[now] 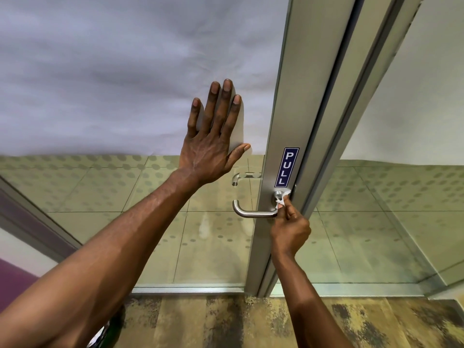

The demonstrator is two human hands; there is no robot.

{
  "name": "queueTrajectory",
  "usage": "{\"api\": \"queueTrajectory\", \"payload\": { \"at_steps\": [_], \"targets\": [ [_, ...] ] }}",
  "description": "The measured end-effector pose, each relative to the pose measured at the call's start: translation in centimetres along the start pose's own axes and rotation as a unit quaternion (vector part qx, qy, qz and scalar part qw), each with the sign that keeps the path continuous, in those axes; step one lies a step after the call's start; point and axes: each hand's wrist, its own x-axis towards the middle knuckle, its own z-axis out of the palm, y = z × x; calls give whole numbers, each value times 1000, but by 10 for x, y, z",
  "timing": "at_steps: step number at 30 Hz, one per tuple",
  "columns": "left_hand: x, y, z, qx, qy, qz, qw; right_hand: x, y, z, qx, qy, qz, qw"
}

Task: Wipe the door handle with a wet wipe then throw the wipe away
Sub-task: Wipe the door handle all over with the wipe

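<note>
A steel lever door handle [251, 212] sticks out to the left from the grey metal door frame [288, 121]. My right hand [291, 228] pinches a small white wet wipe [282, 198] and presses it against the round base of the handle, just under a blue PULL sign [287, 167]. My left hand [216, 136] lies flat with fingers spread on the glass door panel, above and left of the handle. It holds nothing.
A second handle [242, 177] shows through the glass on the far side. The glass [125, 71] is frosted white above and dotted lower down. A fixed glass panel [401, 197] stands to the right. Patterned carpet [226, 322] covers the floor below.
</note>
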Motion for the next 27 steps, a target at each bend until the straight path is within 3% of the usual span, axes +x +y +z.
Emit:
{"api": "queueTrajectory", "payload": {
  "at_steps": [2, 5, 7, 11, 14, 17, 20, 24, 27],
  "targets": [
    [0, 0, 1, 3, -1, 0, 1000, -3, -2, 0, -95, -2, -118, 988],
    [0, 0, 1, 2, 1, 0, 1000, 1, 6, -4, -248, -57, -283, 925],
    [0, 0, 2, 6, 2, 0, 1000, 3, 7, -6, -291, -77, -306, 903],
    [1, 0, 0, 6, 2, 0, 1000, 3, 1, -5, -274, -36, -271, 922],
    [0, 1, -1, 8, -3, -2, 1000, 4, -6, -3, -223, 1, -162, 961],
    [0, 1, -1, 12, -11, -5, 1000, 8, -9, 2, -64, -3, 90, 994],
    [1, 1, -1, 11, -9, -7, 1000, 19, -13, 4, 159, 22, 287, 945],
    [1, 1, -1, 10, -2, -3, 1000, 26, -20, 0, 256, 14, 422, 870],
    [1, 1, -1, 9, -2, -2, 1000, 25, -20, -2, 303, -66, 506, 805]
  ]
}}
